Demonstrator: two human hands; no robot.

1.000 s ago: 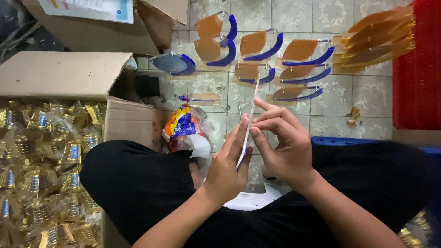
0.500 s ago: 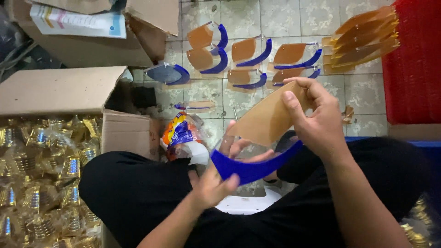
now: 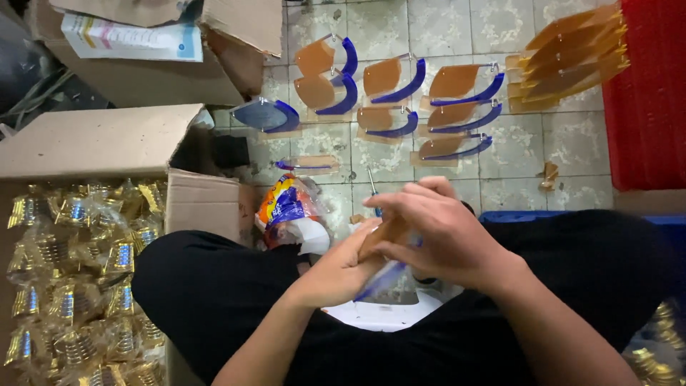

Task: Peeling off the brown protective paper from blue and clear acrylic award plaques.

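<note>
Left hand: the left hand (image 3: 339, 268) is closed on the lower end of the brown-and-blue piece (image 3: 382, 275); the fingers are curled under it, above the lap.
Right hand: the right hand (image 3: 436, 239) lies over the top of the same piece and grips it, with the fingertips pressing at the left edge.
Thing in hand: half a second ago the piece was turned flat to the camera, a brown panel with a curved blue rim, and lifted higher. Now it is nearly edge-on and mostly hidden between both hands; only a blurred blue strip shows under them.
What the change means: as I judge, the hands moved from turning the piece to pressing on it, close to the body.
Under the hands: a white flat object (image 3: 386, 314) lies on the lap, just below the piece.
Finished pieces: similar brown-and-blue pieces (image 3: 400, 82) lie in rows on the tiled floor (image 3: 572, 150), well apart from the hands.
Left edge: an open cardboard box (image 3: 100, 139) with golden wrapped packets (image 3: 71, 271) stands just beside the left knee.
Right edge: a red crate (image 3: 647, 93) closes the far right.
Near front: a colourful bag (image 3: 286, 204) is beside the left hand.
Open room: bare floor between the knees and the rows.
</note>
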